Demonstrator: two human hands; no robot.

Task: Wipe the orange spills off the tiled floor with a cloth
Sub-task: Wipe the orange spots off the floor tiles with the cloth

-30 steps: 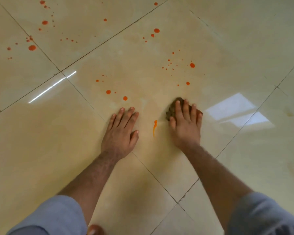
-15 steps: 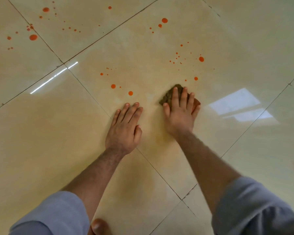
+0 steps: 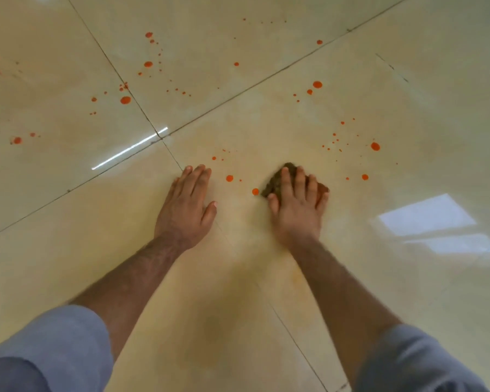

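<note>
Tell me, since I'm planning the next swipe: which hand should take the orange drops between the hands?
Right hand: it already presses the cloth, beside the nearest drop. Left hand lies flat, bare.

both hands flat, left hand (image 3: pixel 186 206), right hand (image 3: pixel 296 210)

Probably an indoor room, maybe a home: glossy beige floor tiles (image 3: pixel 68 250) with dark grout lines (image 3: pixel 142 108), window reflection (image 3: pixel 425 219) at right.

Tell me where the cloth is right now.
In the head view the cloth lies on the tiled floor right of centre, pressed under the right hand, an orange drop just left of it.
</note>
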